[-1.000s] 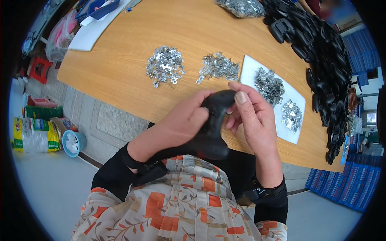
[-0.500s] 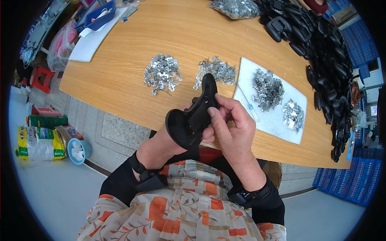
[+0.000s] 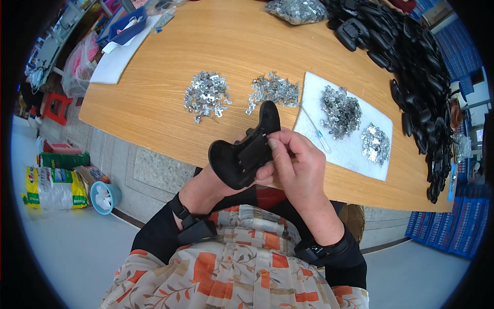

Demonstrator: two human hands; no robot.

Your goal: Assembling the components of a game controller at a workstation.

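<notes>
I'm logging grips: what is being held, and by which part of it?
A black controller shell: the left hand, mostly hidden, supports its underside. The right hand touches its middle section's right edge; whether it pinches something small is unclear.

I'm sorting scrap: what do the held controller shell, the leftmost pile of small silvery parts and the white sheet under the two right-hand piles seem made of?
Black controller shell: probably moulded plastic, matte, from its dull sheen and smooth curves. Small silvery parts: likely thin metal, shiny, since they glint. White sheet: perhaps foam or felt, matte: it shows no gloss.
</notes>
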